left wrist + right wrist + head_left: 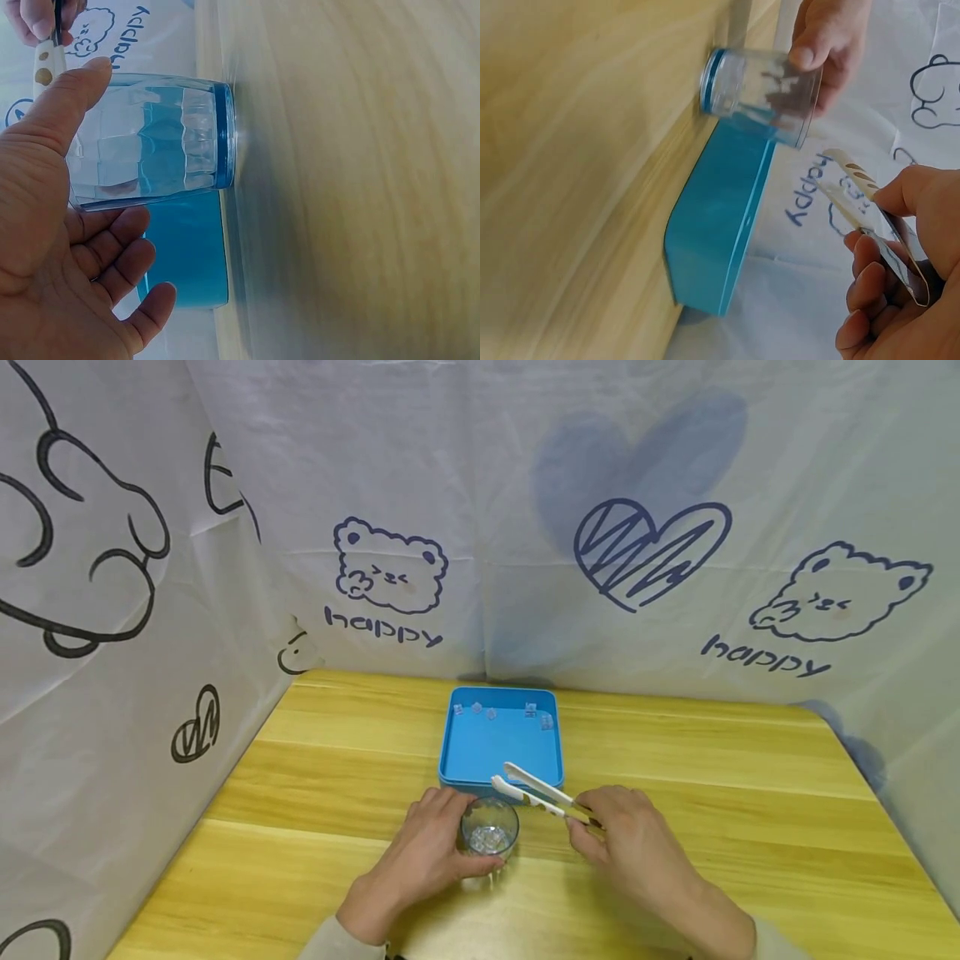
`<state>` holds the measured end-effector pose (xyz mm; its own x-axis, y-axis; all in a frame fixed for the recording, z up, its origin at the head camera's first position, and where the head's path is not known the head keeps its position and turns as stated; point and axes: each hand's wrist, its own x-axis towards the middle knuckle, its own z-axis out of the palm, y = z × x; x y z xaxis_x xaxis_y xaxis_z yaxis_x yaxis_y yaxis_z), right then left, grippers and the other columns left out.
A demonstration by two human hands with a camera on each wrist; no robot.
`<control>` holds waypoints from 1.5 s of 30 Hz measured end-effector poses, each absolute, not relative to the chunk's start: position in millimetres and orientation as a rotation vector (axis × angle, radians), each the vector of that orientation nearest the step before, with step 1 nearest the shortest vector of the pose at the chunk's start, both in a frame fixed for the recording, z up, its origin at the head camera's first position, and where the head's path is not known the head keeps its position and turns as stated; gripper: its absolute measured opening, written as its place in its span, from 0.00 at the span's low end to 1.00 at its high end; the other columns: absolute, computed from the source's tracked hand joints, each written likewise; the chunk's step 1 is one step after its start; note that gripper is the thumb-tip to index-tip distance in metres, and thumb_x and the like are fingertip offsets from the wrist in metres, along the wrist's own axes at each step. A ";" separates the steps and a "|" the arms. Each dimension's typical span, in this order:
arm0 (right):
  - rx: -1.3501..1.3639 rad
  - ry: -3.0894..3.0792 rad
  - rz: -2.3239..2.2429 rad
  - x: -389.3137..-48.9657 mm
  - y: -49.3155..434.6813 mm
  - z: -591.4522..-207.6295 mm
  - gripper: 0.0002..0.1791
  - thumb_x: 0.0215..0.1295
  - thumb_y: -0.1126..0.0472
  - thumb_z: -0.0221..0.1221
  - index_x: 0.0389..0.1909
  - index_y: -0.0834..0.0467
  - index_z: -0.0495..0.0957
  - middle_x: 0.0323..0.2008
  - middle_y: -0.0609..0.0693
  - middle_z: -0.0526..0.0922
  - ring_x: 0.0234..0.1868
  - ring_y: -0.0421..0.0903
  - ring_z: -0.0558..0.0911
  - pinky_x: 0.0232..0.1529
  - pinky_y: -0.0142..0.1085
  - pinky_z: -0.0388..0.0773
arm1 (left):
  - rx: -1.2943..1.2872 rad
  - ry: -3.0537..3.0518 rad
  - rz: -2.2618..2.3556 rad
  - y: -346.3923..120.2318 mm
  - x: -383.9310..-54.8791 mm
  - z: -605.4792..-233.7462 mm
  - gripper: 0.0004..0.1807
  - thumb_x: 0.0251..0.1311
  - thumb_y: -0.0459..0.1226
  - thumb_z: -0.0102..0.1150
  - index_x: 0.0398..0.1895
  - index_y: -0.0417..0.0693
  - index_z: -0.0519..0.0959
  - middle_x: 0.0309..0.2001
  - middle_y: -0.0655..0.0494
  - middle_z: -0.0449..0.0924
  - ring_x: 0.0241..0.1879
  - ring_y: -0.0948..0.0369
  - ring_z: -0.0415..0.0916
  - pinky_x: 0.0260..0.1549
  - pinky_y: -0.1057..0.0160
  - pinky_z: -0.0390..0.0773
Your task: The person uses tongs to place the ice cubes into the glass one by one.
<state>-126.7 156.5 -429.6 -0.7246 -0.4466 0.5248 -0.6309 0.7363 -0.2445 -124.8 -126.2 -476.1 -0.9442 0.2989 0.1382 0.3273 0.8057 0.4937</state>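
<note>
My left hand point(422, 850) holds a clear faceted glass point(510, 828) near its rim, thumb on the near side and fingers on the far side. Upright on the table, the glass has clear pieces point(488, 839) in its bottom. In my right hand point(637, 845) is a pair of tongs point(900, 259), pinched between thumb and fingers. Their white tips, marked with brown spots, stand apart with nothing between them, above the near edge of a blue tray point(501, 752). Several small clear cubes point(547, 722) lie along the tray's far side.
The blue tray stands just beyond the glass on a wood-grain table point(712, 777). A white cloth point(517, 527) with drawn bears and hearts hangs behind the table, and another cloth side point(112, 760) closes off the left.
</note>
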 end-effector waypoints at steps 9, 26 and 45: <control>0.753 -2.500 0.526 -158.1 162.3 -429.0 0.07 0.64 0.61 0.70 0.37 0.61 0.84 0.27 0.48 0.83 0.27 0.40 0.75 0.31 0.38 0.72 | -0.505 -2.939 -0.806 -127.5 -125.5 -476.6 0.44 0.46 0.63 0.81 0.62 0.48 0.79 0.54 0.57 0.80 0.53 0.58 0.71 0.56 0.51 0.74; 0.724 -2.560 0.334 -208.9 161.5 -428.0 0.15 0.63 0.64 0.64 0.20 0.56 0.69 0.17 0.46 0.62 0.20 0.46 0.63 0.24 0.38 0.60 | -0.517 -2.944 -0.832 -126.1 -124.7 -475.7 0.45 0.47 0.62 0.80 0.63 0.47 0.78 0.58 0.56 0.79 0.55 0.57 0.70 0.58 0.49 0.73; 0.480 -2.844 0.075 -245.6 119.1 -429.5 0.20 0.72 0.59 0.60 0.19 0.59 0.72 0.18 0.51 0.71 0.20 0.50 0.72 0.22 0.44 0.75 | -0.515 -2.958 -0.818 -126.7 -125.6 -476.5 0.46 0.47 0.63 0.80 0.64 0.47 0.78 0.59 0.55 0.79 0.56 0.56 0.70 0.59 0.48 0.73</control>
